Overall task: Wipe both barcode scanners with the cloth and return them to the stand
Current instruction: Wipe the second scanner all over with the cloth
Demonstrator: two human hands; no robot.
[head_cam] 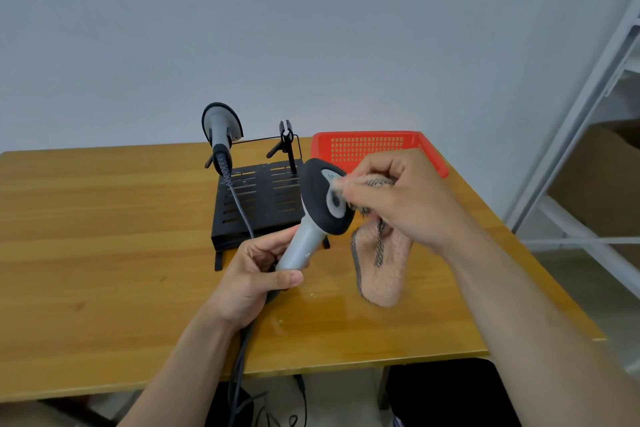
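Left hand (pixel 256 274): we gripped the held scanner (pixel 318 211) by its handle.
Right hand (pixel 398 198): we pinched the cloth (pixel 381 267) against its head.
Stand (pixel 259 204): second scanner (pixel 221 128) hung there.

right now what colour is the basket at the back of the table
The basket is red with a perforated wall, clearest in the head view.

One grey-handled, black-headed scanner (pixel 304 239) tilts in the air just near-right of the black slotted stand (pixel 263 198); a fluffy pink cloth (pixel 381 263) touches its head, drooping to the table (pixel 104 253). The second scanner (pixel 220 130) sits upright in the stand's left cradle
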